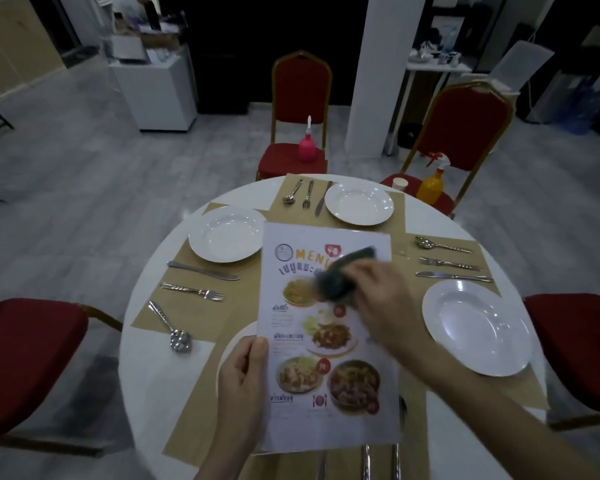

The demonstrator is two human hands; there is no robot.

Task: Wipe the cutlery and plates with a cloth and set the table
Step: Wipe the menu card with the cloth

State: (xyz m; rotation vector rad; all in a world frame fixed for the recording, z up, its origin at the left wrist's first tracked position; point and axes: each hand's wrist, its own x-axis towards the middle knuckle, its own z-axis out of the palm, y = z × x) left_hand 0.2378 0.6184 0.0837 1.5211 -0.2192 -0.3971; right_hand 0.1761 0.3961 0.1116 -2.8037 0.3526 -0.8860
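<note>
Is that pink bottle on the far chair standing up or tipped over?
Upright. The pink bottle stands on the red chair seat, its white nozzle pointing straight up.

Menu (329, 341) blocks table (146, 393) centre; plates, cutlery ring it.

pink bottle (306, 147) on red chair (300, 98), orange spray bottle (430, 185), paper cup (399, 183)

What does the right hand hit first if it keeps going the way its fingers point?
Probably the menu: the right hand presses a dark cloth on it, pointing up-left. Beyond, likely the left plate; depth unclear.
</note>
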